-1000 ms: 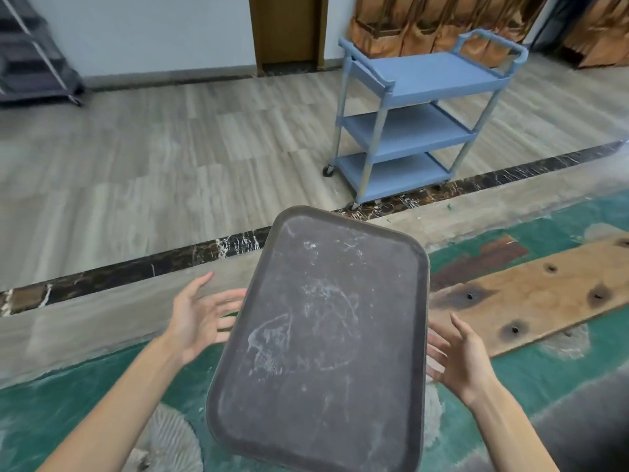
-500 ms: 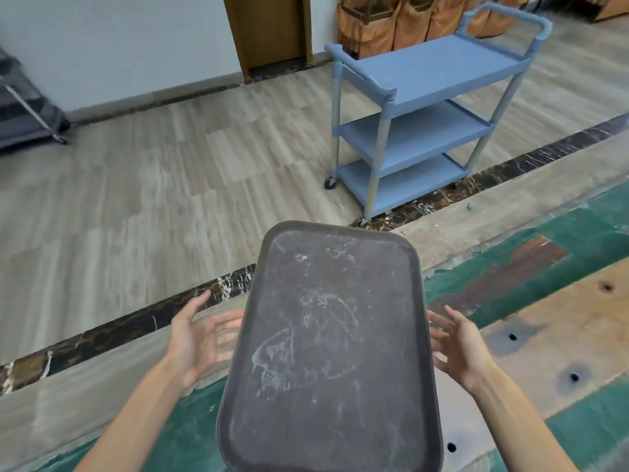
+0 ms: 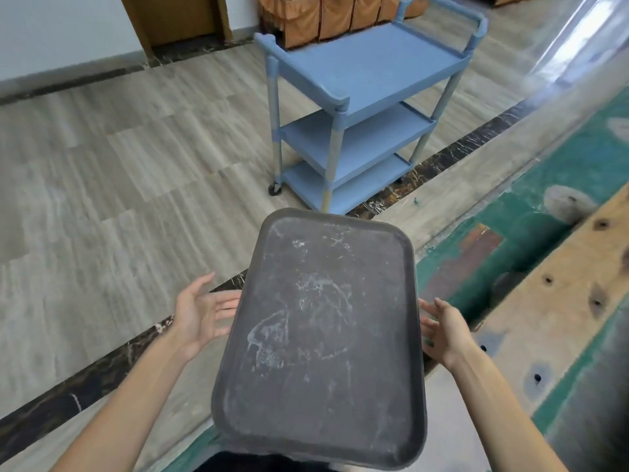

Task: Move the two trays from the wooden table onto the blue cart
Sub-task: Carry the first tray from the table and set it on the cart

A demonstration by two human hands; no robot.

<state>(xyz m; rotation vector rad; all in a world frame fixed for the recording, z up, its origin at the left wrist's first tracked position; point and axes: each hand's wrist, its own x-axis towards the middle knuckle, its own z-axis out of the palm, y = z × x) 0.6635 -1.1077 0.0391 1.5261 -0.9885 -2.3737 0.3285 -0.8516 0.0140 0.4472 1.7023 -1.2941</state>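
The dark grey tray fills the lower middle of the frame, carried in the air between the two hands. Its long axis runs from the bottom of the frame up toward the blue cart, which stands in the upper middle, so the far short edge of the tray already points at the cart. The left hand is at the left long edge and the right hand at the right long edge, both about the middle of the tray's length. The fingers of both hands go under the rim and are hidden there; the palms look open and spread, so I judge that they support the tray from below, not pinch it, but the contact itself I cannot see. Neither hand is clearly nearer to the cart.

The top shelf of the cart is bare and has a raised rim and a handle at the far end. The near corner post is the edge to avoid. Between the tray and the cart there is only free floor, so there is room to go forward. The wooden worktop lies at the right side of the frame. A second tray does not show here.
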